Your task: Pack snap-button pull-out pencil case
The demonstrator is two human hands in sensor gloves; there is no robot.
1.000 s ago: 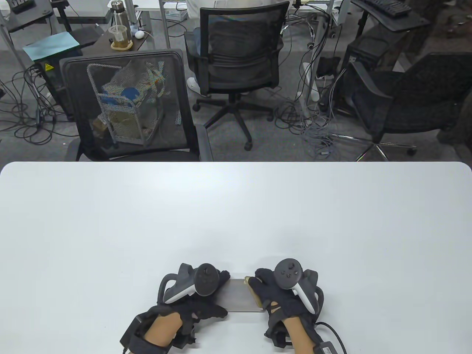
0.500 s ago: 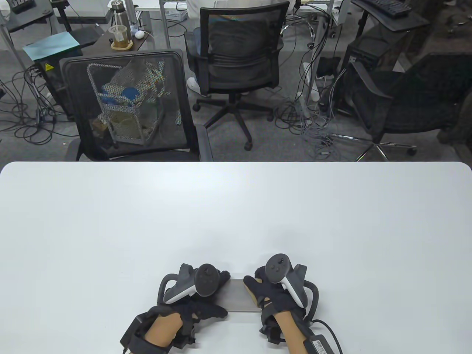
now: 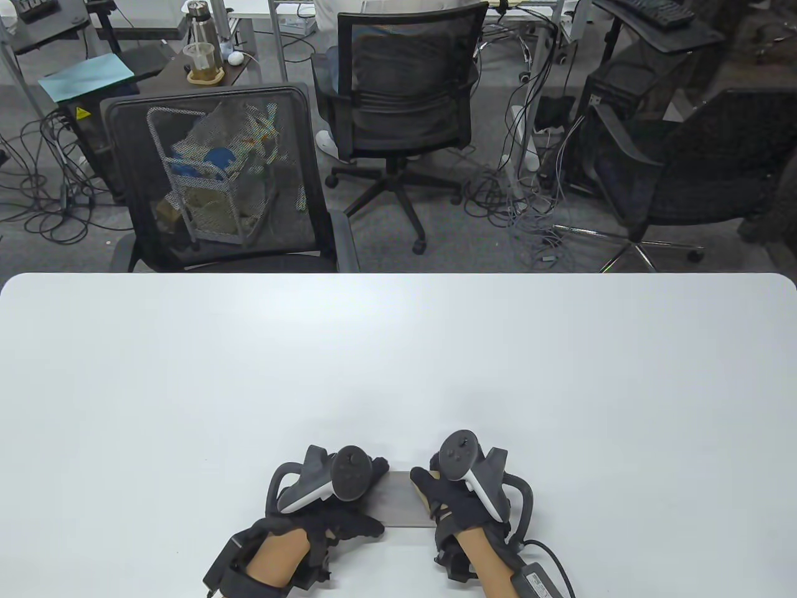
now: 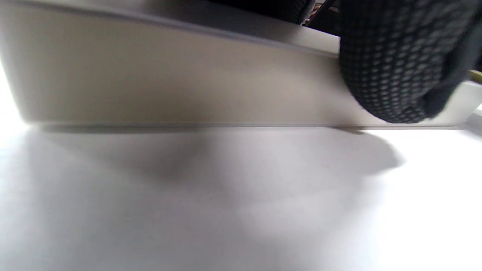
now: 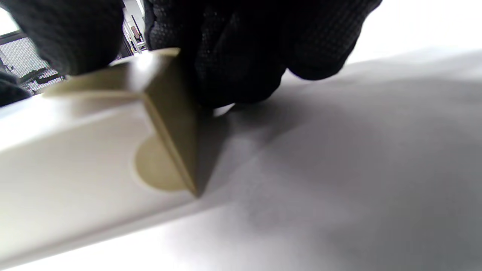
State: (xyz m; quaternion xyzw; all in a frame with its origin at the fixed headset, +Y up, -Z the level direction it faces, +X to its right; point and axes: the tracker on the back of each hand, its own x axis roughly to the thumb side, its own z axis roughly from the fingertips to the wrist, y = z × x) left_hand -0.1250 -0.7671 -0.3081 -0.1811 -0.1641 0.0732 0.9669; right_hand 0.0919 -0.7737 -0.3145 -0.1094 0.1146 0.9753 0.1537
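The pencil case [image 3: 401,500] is a flat grey-beige sleeve lying near the table's front edge, between both hands. My left hand [image 3: 375,498] grips its left end, fingers on the far side and thumb on the near side. In the left wrist view its long side [image 4: 169,82] shows with one gloved fingertip [image 4: 395,71] against it. My right hand [image 3: 429,495] holds the case's right end. In the right wrist view the olive inner drawer [image 5: 171,120] sticks a little out of the pale sleeve [image 5: 67,162], and my fingers [image 5: 233,56] press on its end.
The white table [image 3: 398,361] stretches far beyond the hands. A black mesh chair [image 3: 212,180] stands behind its far edge, with more chairs and cables on the floor. A cable [image 3: 548,554] trails from my right wrist.
My right hand has moved left, and the tan drawer end has slid further into the sleeve. My left hand and the sleeve have stayed in place.
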